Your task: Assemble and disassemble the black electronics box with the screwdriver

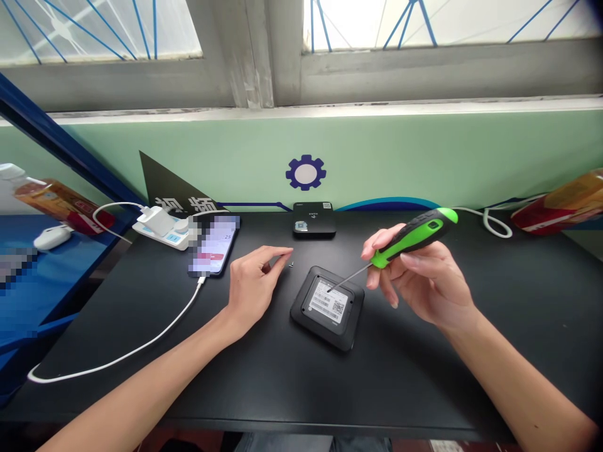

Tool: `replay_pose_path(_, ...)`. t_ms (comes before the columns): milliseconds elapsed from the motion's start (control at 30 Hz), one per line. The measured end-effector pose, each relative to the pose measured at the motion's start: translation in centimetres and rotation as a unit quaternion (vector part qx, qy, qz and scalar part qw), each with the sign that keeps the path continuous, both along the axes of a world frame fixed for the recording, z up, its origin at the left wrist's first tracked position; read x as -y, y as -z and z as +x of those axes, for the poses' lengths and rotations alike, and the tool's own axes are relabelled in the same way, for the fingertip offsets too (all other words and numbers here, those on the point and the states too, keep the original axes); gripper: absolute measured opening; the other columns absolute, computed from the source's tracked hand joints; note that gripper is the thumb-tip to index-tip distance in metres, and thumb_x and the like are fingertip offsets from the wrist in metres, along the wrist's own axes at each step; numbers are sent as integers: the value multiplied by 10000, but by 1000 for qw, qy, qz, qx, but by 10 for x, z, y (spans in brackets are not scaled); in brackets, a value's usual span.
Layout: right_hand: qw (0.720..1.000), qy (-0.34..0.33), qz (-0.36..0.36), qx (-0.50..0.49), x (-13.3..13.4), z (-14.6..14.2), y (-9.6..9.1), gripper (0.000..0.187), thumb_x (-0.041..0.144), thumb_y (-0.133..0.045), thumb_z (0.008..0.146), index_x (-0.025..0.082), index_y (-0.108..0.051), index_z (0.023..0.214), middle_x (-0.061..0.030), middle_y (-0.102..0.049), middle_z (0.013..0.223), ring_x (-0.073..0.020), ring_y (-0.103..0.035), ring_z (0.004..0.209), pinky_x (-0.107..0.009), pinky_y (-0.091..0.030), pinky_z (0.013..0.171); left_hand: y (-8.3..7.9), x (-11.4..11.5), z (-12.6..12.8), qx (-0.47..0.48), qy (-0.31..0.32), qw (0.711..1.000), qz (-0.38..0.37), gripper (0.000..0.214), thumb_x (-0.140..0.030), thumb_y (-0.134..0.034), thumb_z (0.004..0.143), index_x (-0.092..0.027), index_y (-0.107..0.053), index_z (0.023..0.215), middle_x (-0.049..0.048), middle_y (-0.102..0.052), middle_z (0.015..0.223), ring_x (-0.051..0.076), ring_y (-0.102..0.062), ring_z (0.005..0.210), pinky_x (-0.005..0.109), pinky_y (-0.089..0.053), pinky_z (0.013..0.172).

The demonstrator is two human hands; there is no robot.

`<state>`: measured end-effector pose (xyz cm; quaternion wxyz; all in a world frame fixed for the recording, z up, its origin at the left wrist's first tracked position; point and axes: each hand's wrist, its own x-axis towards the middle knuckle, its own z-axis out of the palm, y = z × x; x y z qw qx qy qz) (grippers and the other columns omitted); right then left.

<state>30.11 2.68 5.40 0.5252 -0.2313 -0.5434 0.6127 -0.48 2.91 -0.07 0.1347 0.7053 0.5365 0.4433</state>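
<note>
My right hand (424, 276) grips a screwdriver with a green and black handle (414, 237). Its thin shaft slants down to the left, and the tip rests over the white label of a small black box (328, 307) lying upside down on the black table (424, 383). My left hand (257, 279) rests on the table left of the box, fingers drawn together and pointing at a tiny screw (291, 264) just beyond the fingertips. Whether the fingers hold anything is hidden.
A second black box (314, 220) sits at the back by the wall. A phone (215, 246) lies at the left on a white cable (141, 345), beside a white power strip (162, 227). Bottles lie at far left (61, 202) and far right (560, 204).
</note>
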Motion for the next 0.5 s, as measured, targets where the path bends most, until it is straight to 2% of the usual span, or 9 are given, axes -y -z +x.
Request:
replay_pose_path(133,1000,-3,1,2,0,0,0,215,267,-741,1063,210,-892,1205,-134,-828,1128,-249,-847,743,-246,-613,416,0,-1,0,-30,-2,1000,-5,208,-340,-718,1131,-291,-905,1206,-2,-855,937,132,-544,583,300,-472,643)
replay_pose_path(267,1000,-13,6,-4,0,0,1,221,250,-728,1071,195,-885,1216,-130,-825,1138,-237,-853,757,-228,-623,439,0,-1,0,-65,-12,997,-26,170,-310,-719,1122,-295,-883,1162,-23,-852,918,126,-541,534,304,-456,628)
replay_pose_path(367,1000,-17,5,-5,0,0,1,224,245,-723,1072,187,-881,1219,-130,-826,1140,-236,-855,764,-226,-626,450,1,-1,0,-76,-14,996,-52,107,-291,-741,1106,-291,-845,1132,-28,-867,952,144,-643,573,302,-462,630)
replay_pose_path(500,1000,-11,6,-3,0,0,1,216,256,-738,1067,187,-883,1211,-138,-828,1125,-247,-849,743,-243,-618,432,3,-3,-2,-89,1,994,-62,99,-240,-747,1100,-285,-833,1120,-17,-882,995,193,-768,733,313,-488,675)
